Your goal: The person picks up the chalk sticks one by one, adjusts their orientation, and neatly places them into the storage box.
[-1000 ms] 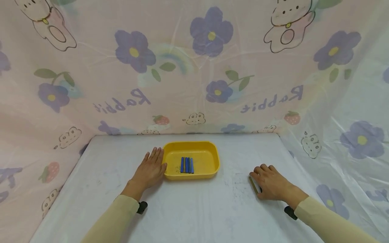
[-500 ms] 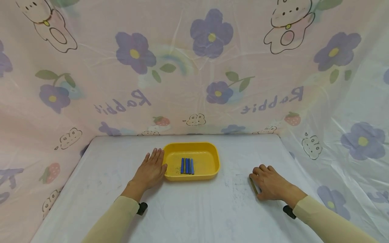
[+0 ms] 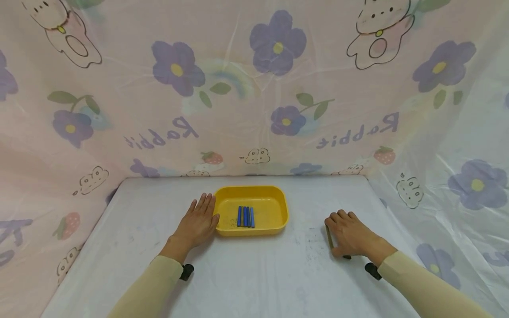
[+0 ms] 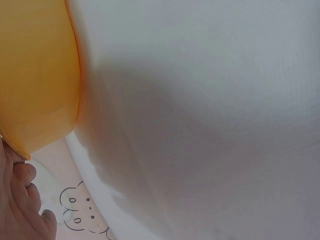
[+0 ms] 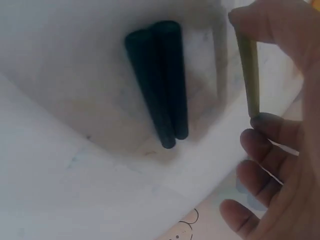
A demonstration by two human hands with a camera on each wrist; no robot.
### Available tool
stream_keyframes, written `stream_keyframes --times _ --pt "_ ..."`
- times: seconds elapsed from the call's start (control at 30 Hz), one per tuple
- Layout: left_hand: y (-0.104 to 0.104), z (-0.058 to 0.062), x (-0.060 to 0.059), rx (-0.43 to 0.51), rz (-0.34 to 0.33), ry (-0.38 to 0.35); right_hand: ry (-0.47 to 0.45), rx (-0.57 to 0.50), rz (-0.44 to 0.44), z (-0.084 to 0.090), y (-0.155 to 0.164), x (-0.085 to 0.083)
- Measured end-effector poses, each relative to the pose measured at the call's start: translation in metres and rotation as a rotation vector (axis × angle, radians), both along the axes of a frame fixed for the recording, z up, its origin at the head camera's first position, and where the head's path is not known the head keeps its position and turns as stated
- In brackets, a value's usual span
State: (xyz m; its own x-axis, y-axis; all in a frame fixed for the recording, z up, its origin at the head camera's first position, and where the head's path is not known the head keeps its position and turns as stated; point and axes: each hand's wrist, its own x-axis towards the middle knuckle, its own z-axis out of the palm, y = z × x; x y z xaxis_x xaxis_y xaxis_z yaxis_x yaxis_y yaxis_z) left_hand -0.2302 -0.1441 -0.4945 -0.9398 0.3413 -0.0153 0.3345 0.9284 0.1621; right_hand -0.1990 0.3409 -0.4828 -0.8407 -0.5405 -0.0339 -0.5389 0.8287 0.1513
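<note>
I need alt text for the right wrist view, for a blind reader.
The right hand pinches an olive-green stick between thumb and fingertip, above a white table. Two dark sticks lie side by side, touching, on the table left of it.

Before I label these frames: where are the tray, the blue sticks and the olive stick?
tray (image 3: 278, 207), head view, bare floor.
blue sticks (image 3: 245, 216), head view, middle of the row.
olive stick (image 5: 248, 75), right wrist view, mid-shaft.

Right hand (image 3: 351, 237) hides most of 2 dark sticks (image 5: 160, 80).
</note>
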Motion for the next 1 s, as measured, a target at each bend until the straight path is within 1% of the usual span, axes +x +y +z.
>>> stream_keyframes --times 0.13,0.27,0.53,0.77,1.0 --pt "0.0 0.003 0.0 -0.004 -0.001 0.011 0.079 -0.002 0.015 0.002 -0.005 -0.006" --pt "0.001 0.003 -0.001 -0.005 0.006 0.0 0.119 0.003 0.022 0.005 -0.011 -0.011" --pt "0.001 0.001 0.0 -0.004 0.01 -0.017 0.13 0.017 0.017 0.018 -0.03 -0.024" --pt "0.001 0.0 0.0 -0.006 0.016 -0.011 0.122 -0.004 0.01 0.039 -0.053 -0.04" --pt "0.002 0.001 0.001 0.008 0.018 -0.014 0.115 0.012 0.022 0.061 -0.085 -0.055"
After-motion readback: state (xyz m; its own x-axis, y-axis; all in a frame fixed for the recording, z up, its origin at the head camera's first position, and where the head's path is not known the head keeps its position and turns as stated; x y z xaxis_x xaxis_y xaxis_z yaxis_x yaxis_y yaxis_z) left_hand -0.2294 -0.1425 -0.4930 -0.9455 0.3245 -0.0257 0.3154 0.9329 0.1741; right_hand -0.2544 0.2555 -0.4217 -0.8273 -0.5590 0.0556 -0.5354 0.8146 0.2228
